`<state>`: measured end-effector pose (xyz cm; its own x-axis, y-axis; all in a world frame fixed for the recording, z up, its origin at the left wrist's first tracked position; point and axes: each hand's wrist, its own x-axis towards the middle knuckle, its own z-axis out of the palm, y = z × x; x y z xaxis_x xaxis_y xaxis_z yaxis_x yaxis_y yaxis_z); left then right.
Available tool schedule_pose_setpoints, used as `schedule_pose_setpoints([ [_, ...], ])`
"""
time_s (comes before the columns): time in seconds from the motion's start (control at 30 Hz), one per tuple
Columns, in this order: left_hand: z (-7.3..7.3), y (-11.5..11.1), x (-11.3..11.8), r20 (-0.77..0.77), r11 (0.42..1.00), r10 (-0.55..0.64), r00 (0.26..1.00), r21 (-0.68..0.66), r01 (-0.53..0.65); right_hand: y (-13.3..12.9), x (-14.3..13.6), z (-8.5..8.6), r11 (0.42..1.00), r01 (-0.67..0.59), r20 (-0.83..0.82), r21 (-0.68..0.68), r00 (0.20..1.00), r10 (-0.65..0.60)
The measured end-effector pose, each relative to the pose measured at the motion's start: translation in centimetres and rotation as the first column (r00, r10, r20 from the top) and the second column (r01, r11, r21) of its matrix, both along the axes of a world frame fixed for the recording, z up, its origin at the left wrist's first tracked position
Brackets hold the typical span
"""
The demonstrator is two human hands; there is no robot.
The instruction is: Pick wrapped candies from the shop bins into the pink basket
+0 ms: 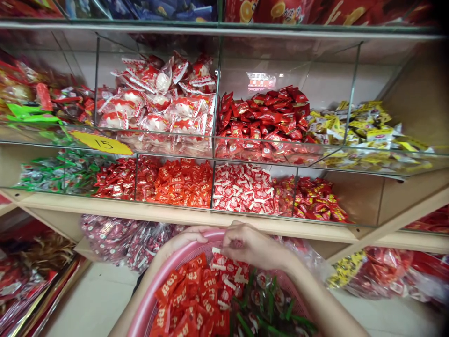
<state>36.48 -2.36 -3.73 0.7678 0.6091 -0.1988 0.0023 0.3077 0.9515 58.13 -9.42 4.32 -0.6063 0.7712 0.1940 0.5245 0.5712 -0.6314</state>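
Observation:
A pink mesh basket (pixel 149 299) is at the bottom centre. Inside lie orange-red packets (pixel 187 299) on the left, red-and-white packets (pixel 233 276) in the middle and green-wrapped sweets (pixel 268 304) on the right. My left hand (pixel 187 238) is wrapped round the basket's far left rim. Over the far rim, right of it, my right hand (pixel 245 244) has curled fingers just above the red-and-white packets; whatever is between its fingertips is too hidden to name.
Glass-fronted shelves hold red-and-white packets (pixel 243 187), orange packets (pixel 184 182), dark red sweets (pixel 266 117) and large white-and-red bags (pixel 157 107). A yellow tag (pixel 101 142) reads 15. Bagged sweets (pixel 108 238) sit beneath the wooden ledge (pixel 189 216), above a tiled floor (pixel 94 299).

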Motion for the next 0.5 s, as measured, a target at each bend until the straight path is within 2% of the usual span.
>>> schedule_pose_setpoints([
  [0.17, 1.0, -0.3, 0.3, 0.008, 0.998, -0.026, 1.000, 0.051, 0.026, 0.1, -0.2, -1.1, 0.999, 0.003, 0.121, -0.034, 0.993, 0.001],
  [0.3, 0.8, -0.1, 0.2, -0.021, 0.999, -0.011, 1.000, 0.039, 0.012, 0.4, -0.2, -1.1, 0.999, 0.035, 0.057, -0.004, 0.998, -0.034],
  [0.4, 0.6, 0.0, 0.1, -0.047, 1.000, 0.017, 0.999, 0.025, -0.016, 0.9, -0.1, -1.1, 0.980, 0.161, -0.074, 0.113, 0.985, -0.153],
  [0.5, 0.8, -0.2, -0.1, -0.036, 1.000, 0.027, 0.999, -0.007, -0.027, 1.5, 0.0, -1.1, 0.903, 0.355, -0.214, 0.243, 0.927, -0.306],
])
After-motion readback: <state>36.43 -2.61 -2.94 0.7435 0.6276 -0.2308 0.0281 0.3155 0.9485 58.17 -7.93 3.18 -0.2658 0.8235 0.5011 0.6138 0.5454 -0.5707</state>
